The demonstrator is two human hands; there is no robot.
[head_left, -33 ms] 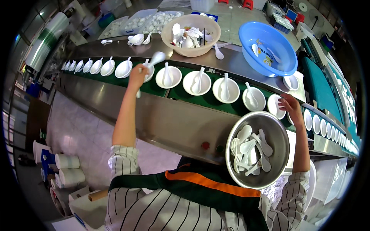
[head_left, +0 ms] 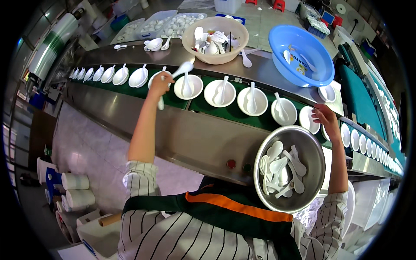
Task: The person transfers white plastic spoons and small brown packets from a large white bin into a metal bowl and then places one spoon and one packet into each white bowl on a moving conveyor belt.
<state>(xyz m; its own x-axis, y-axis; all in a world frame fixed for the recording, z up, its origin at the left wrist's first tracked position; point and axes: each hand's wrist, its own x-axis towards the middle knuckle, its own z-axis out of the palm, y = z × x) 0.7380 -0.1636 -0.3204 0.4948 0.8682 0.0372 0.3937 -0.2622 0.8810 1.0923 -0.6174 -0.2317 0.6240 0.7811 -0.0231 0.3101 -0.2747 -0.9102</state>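
My left hand [head_left: 159, 85] is closed on white soup spoons. One spoon's bowl [head_left: 184, 68] sticks out to the upper right, and a white end [head_left: 161, 103] shows below the fist; how many are held is partly hidden. Behind the hand, a white bowl [head_left: 154, 78] stands on the green conveyor belt [head_left: 177, 102]. To its right are several white bowls [head_left: 220, 93], each with a spoon leaning inside. My right hand [head_left: 326, 120] has its fingers apart beside the rim of a white bowl [head_left: 309, 120], in which no spoon shows.
A steel basin [head_left: 320, 182] of loose spoons stands close at my right. Across the belt are a beige basin [head_left: 216, 57] of mixed spoons and a blue basin [head_left: 281, 41] with a few spoons. More bowls [head_left: 364, 144] line up at far right. Tubs [head_left: 149, 34] stand at the back.
My left hand has shifted slightly right with the spoons, which have tilted a little. The bowls on the belt have slid slightly left. My right hand has hardly moved.
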